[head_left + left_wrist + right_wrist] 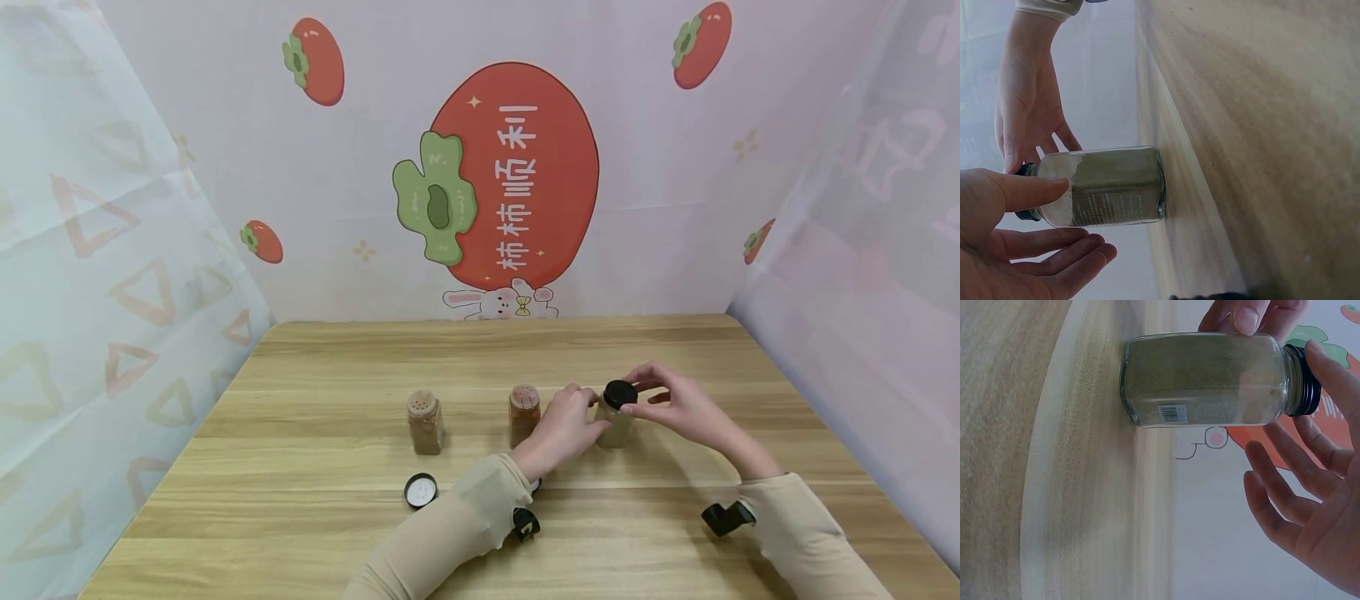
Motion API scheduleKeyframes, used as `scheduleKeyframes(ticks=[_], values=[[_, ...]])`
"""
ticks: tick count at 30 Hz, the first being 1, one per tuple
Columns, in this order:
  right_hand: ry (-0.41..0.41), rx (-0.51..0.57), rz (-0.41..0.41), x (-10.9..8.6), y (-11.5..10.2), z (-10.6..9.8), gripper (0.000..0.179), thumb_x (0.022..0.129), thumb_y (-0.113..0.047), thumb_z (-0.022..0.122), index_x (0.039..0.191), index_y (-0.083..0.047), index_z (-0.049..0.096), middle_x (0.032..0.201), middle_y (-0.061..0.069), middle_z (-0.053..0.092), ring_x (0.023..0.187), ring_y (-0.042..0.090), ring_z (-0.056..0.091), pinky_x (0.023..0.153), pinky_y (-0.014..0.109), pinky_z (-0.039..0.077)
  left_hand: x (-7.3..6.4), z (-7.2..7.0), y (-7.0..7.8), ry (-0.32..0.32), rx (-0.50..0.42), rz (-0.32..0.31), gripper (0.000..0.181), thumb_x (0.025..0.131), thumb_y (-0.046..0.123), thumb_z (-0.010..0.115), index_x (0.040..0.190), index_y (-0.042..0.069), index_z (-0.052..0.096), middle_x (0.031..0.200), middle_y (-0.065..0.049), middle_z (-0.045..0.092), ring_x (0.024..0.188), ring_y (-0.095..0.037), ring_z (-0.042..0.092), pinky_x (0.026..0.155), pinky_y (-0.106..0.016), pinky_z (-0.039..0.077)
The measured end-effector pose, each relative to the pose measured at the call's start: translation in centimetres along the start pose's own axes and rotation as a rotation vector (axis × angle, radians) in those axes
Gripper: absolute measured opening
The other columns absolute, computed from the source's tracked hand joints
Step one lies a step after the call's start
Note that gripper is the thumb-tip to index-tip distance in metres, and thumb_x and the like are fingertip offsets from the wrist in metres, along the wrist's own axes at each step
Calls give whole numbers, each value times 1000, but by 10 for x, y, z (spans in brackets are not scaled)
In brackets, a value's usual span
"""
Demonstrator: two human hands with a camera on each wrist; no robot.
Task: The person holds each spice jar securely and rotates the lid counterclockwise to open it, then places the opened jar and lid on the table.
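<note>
On the right half of the table stands a square glass jar (615, 431) of greenish-brown powder, upright, with a black lid (621, 393) on it. My left hand (564, 425) grips the jar's upper body, its thumb (1035, 190) along the near side. Around the lid, my right hand (681, 410) has its thumb and fingers on the rim. In the right wrist view the jar (1204, 381) has its base on the wood, and a barcode label shows.
Left of the hands stand a jar of reddish powder (524, 412) and a jar of brown powder (426, 427), both with bare perforated tops. A black lid (421, 491) lies white side up; another lid (536, 484) is mostly hidden by the left forearm.
</note>
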State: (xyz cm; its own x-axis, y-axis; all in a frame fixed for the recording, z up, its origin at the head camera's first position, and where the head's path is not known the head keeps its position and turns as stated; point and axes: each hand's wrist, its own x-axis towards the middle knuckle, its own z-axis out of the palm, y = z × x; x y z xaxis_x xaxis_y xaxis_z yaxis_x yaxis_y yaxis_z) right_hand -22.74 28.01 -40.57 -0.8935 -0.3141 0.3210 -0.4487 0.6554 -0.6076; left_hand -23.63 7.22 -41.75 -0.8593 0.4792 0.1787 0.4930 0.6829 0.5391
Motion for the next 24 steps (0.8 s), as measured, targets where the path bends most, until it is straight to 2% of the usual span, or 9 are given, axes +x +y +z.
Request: scheduleKeyframes(ticks=[12,24], values=[[-39,25,-17,1,-3,-6,33,84,-25,73,114,-16,61,114,0,65,101,10,61,81,41,55,0,-1,0,0,-4,1,37,85,27,71,115,7,66,109,-4,64,94,-8,59,77,-16,49],[-115,21,-103,1,-1,-13,34,88,-19,67,122,-15,61,120,2,62,105,15,59,80,37,55,0,0,0,7,2,6,35,84,27,72,113,7,67,105,-2,64,92,-8,58,75,-16,48]])
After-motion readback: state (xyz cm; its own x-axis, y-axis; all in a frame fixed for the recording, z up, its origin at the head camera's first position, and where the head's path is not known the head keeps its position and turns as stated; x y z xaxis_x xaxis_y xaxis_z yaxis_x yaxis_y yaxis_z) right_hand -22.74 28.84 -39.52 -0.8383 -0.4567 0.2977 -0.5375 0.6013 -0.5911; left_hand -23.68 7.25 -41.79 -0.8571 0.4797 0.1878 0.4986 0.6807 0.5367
